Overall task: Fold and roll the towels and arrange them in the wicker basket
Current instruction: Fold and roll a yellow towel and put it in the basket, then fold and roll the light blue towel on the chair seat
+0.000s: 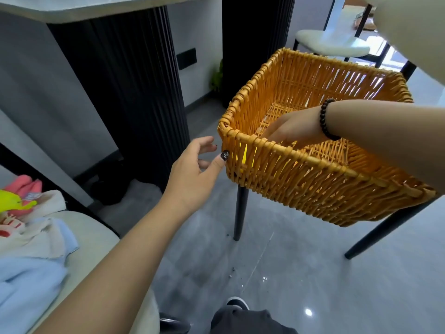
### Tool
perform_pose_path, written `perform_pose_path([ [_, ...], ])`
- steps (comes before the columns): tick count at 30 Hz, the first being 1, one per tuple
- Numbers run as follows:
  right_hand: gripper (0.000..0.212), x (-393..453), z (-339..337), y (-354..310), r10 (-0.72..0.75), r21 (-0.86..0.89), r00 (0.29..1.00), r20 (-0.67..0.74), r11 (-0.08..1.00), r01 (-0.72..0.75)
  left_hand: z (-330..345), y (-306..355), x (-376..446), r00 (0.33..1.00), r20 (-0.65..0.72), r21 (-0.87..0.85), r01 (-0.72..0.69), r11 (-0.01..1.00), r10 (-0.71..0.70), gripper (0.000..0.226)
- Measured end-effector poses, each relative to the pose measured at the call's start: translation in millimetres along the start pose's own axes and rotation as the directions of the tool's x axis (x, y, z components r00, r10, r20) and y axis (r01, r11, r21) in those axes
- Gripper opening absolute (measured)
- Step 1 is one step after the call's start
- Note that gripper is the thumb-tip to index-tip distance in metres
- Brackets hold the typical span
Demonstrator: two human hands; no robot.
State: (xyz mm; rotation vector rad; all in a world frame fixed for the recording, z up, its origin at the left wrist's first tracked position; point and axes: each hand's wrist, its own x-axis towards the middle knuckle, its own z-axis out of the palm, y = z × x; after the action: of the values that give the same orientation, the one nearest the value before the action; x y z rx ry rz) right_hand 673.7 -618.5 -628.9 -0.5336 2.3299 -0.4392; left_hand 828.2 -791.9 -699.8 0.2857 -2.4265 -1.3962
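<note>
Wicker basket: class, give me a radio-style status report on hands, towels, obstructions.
Left hand open, thumb at basket corner. Right hand inside, fingers relaxed, holding nothing. Basket without towels; towels piled left, unfolded. Nothing obstructing.

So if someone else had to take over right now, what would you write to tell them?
Left hand: open, thumb touching the near left corner of the orange woven wicker basket.
Right hand: reaching inside the basket, fingers loosely bent; I can't see it holding anything.
Basket: on a black-legged chair; no towels visible in it.
Towels: a loose heap of light blue, cream and pink fluffy towels on the pale seat at left.
Done: nothing folded or rolled yet.
Left: fold, roll, and arrange every towel.
</note>
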Motion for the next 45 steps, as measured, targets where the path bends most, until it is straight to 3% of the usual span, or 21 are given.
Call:
perform_pose_path([
  [2,0.029,-9.3,-2.1,-3.6,-0.042,0.093,0.997,-0.062,0.995,0.048,-5.3,0.3,-4.6,1.000,-0.004,-0.010,0.014,1.000,-0.014,0.046],
  [4,0.025,-23.4,1.7,-10.2,-0.104,0.111,0.953,-0.285,0.984,0.141,-12.0,0.3,-12.1,1.000,-0.002,-0.028,0.026,0.999,-0.027,0.042],
  [7,0.015,-49.2,15.7,-30.3,-0.278,0.022,0.759,-0.588,0.933,0.358,-24.5,-0.8,-29.1,0.999,-0.004,-0.040,0.045,0.998,-0.045,0.036],
  [9,0.015,-67.3,28.6,-49.1,-0.404,-0.095,0.628,-0.665,0.880,0.466,-36.6,-3.1,-44.7,0.998,-0.017,-0.036,0.064,0.997,-0.064,0.033],
  [11,0.014,-83.7,41.3,-67.1,-0.474,-0.125,0.572,-0.670,0.831,0.542,-47.9,-6.1,-59.7,0.996,-0.027,-0.039,0.090,0.995,-0.091,0.029],
  [19,0.013,-117.2,151.7,-141.7,-0.624,0.070,0.688,-0.370,0.720,0.691,-133.3,-24.2,-162.2,0.950,-0.186,-0.054,0.246,0.968,-0.252,0.016],
  [24,0.020,-112.1,231.8,-181.8,-0.621,0.309,0.744,-0.247,0.677,0.668,-185.6,-38.9,-236.5,0.879,-0.280,-0.045,0.391,0.919,-0.387,0.037],
  [29,0.021,-103.1,302.7,-214.4,-0.562,0.468,0.796,-0.226,0.654,0.594,-218.5,-64.6,-294.0,0.788,-0.383,-0.123,0.474,0.872,-0.482,0.027],
  [31,0.017,-98.2,321.2,-221.4,-0.582,0.351,0.772,-0.255,0.688,0.635,-227.5,-78.1,-308.9,0.752,-0.439,-0.128,0.489,0.863,-0.491,0.029],
  [33,0.014,-92.3,334.0,-226.6,-0.650,0.118,0.703,-0.288,0.705,0.700,-234.8,-93.0,-316.1,0.745,-0.501,0.012,0.515,0.857,-0.440,0.030],
  [36,0.027,-79.3,348.3,-234.4,-0.729,-0.104,0.610,-0.311,0.664,0.741,-244.5,-113.5,-313.6,0.821,-0.486,0.357,0.499,0.789,-0.299,0.037],
  [38,0.039,-71.1,356.4,-240.5,-0.752,-0.179,0.570,-0.330,0.643,0.745,-250.6,-123.1,-311.4,0.834,-0.485,0.469,0.501,0.728,-0.262,0.042],
  [41,0.054,-58.3,366.2,-247.6,-0.757,-0.255,0.574,-0.312,0.649,0.717,-255.7,-132.9,-309.3,0.819,-0.500,0.535,0.547,0.643,-0.281,0.043],
  [45,0.062,-48.1,372.2,-250.3,-0.733,-0.358,0.627,-0.264,0.678,0.642,-257.3,-133.7,-305.2,0.831,-0.528,0.616,0.517,0.594,-0.175,0.015],
])
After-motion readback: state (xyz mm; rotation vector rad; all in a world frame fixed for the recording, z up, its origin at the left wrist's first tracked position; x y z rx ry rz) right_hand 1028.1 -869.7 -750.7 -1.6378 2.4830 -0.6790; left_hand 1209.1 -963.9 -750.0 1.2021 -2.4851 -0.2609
